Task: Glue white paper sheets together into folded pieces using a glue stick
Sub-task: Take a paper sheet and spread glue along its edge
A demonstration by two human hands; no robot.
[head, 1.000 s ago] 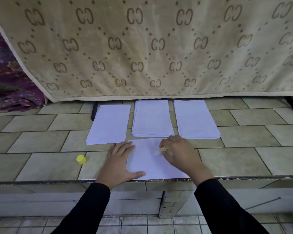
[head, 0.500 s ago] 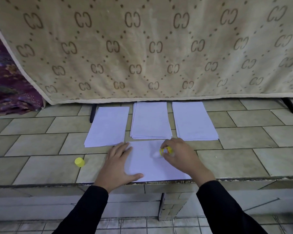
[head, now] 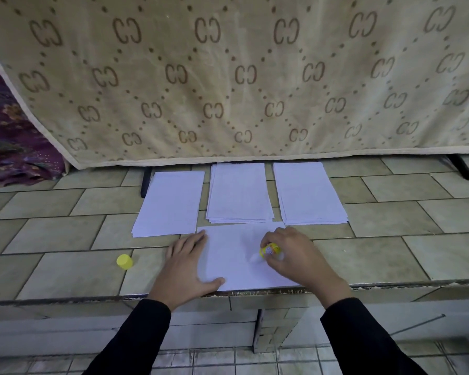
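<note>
On the tiled worktop [head: 65,266], your left hand [head: 186,263] lies flat, pressing the white sheet [head: 236,266]; your right hand [head: 295,255] grips the glue stick [head: 270,250], whose tip has slid slightly nearer you on this sheet, so gluing continues.

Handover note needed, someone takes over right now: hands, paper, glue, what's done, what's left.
Left hand: flat, pressing the left edge of the front sheet onto the tiled ledge.
Right hand: grips the glue stick, tip on that sheet.
Yellow cap: off, on the ledge left of the left hand.
Behind the sheet: left pile, middle pile, right pile.
Done: stick uncapped, glue going on.
Left: finish gluing, fold or join; can't tell which piles are finished.
</note>
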